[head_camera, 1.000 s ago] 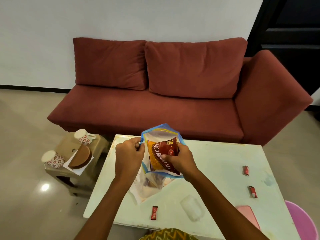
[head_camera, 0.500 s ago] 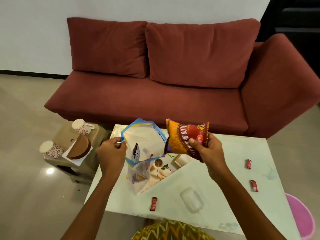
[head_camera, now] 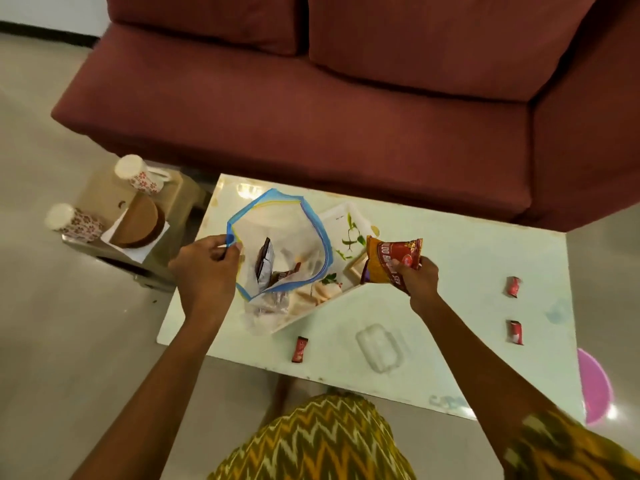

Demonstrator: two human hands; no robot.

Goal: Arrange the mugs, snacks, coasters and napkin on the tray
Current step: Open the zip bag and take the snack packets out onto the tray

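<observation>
My left hand (head_camera: 207, 268) pinches the blue rim of a clear zip bag (head_camera: 280, 237), held open above the white tray (head_camera: 341, 216) on the table (head_camera: 450, 271). Dark snack packets still lie inside the bag. My right hand (head_camera: 417, 278) grips an orange and red snack packet (head_camera: 389, 261) just above the tray's right corner. The tray has a leaf print and is partly hidden by the bag. Two floral mugs (head_camera: 138, 174) (head_camera: 72, 220) lie on a stool (head_camera: 104, 199) at the left, beside round brown coasters (head_camera: 142, 220) on a white napkin (head_camera: 138, 251).
Three small red sachets lie on the table: one (head_camera: 299, 348) near the front edge, two (head_camera: 513, 286) (head_camera: 516, 332) at the right. A clear lid (head_camera: 379, 346) rests near the front. A red sofa (head_camera: 346, 98) stands behind, a pink tub (head_camera: 594, 386) at the right.
My right hand pulled the orange snack packet out of the zip bag and carried it right and down toward the tray. My left hand kept hold of the bag. The view tilted downward.
</observation>
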